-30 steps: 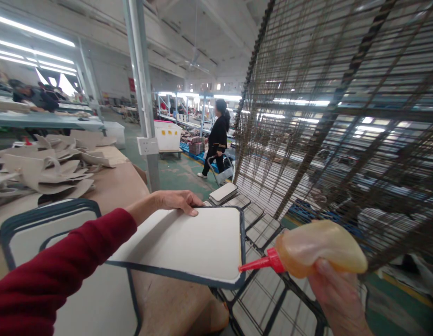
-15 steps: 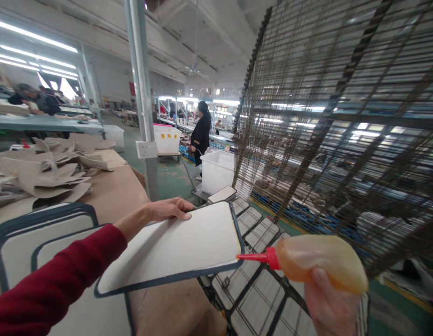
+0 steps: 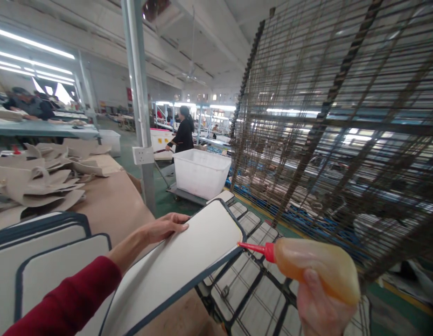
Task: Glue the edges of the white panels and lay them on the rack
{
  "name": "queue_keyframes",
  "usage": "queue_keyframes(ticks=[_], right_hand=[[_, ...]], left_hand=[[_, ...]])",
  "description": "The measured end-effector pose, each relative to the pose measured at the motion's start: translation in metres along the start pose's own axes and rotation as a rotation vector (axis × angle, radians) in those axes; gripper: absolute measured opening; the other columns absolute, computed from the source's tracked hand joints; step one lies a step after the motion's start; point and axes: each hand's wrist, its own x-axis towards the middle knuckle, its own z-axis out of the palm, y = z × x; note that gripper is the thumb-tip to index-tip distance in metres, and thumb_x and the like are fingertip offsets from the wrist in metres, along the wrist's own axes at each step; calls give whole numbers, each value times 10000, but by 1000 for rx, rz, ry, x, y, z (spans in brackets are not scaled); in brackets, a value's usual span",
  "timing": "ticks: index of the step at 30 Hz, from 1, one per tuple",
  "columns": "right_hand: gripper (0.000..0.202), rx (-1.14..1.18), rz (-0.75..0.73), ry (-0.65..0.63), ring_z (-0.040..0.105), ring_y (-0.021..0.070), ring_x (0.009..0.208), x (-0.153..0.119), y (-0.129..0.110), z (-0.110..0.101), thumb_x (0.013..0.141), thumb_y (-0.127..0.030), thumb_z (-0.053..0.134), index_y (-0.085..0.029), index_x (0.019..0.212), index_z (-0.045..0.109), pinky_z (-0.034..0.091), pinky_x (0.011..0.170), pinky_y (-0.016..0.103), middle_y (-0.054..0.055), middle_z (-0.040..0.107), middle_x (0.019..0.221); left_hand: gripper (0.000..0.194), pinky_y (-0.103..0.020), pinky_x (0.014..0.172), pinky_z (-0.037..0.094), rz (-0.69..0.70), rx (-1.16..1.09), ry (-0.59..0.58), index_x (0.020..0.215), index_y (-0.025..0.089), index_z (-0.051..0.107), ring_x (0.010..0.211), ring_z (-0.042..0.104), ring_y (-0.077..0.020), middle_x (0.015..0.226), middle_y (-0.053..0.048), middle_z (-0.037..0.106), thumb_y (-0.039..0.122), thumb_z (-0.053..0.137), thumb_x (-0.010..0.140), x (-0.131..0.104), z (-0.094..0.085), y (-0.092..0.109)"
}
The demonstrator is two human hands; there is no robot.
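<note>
A white panel with a dark blue edge (image 3: 183,254) is tilted in front of me. My left hand (image 3: 167,226) grips its far long edge, thumb on top of the white face. In my right hand (image 3: 321,303) is a squeeze bottle (image 3: 317,268) of amber liquid, lying nearly level. Its red nozzle points left and its tip touches or nearly touches the panel's right edge near the corner. Similar edged panels (image 3: 66,270) lie on the brown table (image 3: 115,193) at the left.
Grey cut pieces (image 3: 45,172) are heaped on the table. A wire rack (image 3: 244,280) holds more panels below, and its mesh shelves (image 3: 324,116) rise at the right. Beyond a metal post (image 3: 141,116), a person (image 3: 183,133) stands by a white bin (image 3: 202,172) on a cart.
The panel has turned, its right end swinging up and away. The nozzle tip sits slightly higher along the right edge. The person and the cart with the white bin have moved left.
</note>
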Motion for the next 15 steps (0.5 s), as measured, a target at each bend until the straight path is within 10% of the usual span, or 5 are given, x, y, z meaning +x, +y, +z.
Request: queue_keyframes(ticks=[7, 15], right_hand=[[561, -158, -112, 30, 637, 332, 900, 5, 8, 12, 641, -454, 844, -164, 1048, 589, 567, 737, 519, 136, 653, 974], [509, 30, -49, 17, 604, 189, 750, 1, 5, 35, 596, -318, 875, -179, 998, 595, 554, 728, 337, 49, 624, 881]], left_hand=[[407, -225, 700, 533, 19, -54, 71, 1066, 130, 725, 774, 694, -170, 968, -104, 756, 356, 784, 732, -1, 4, -7], [425, -222, 676, 534, 24, -112, 146, 1075, 111, 717, 740, 689, -159, 943, -116, 756, 357, 784, 735, -2, 4, -16]])
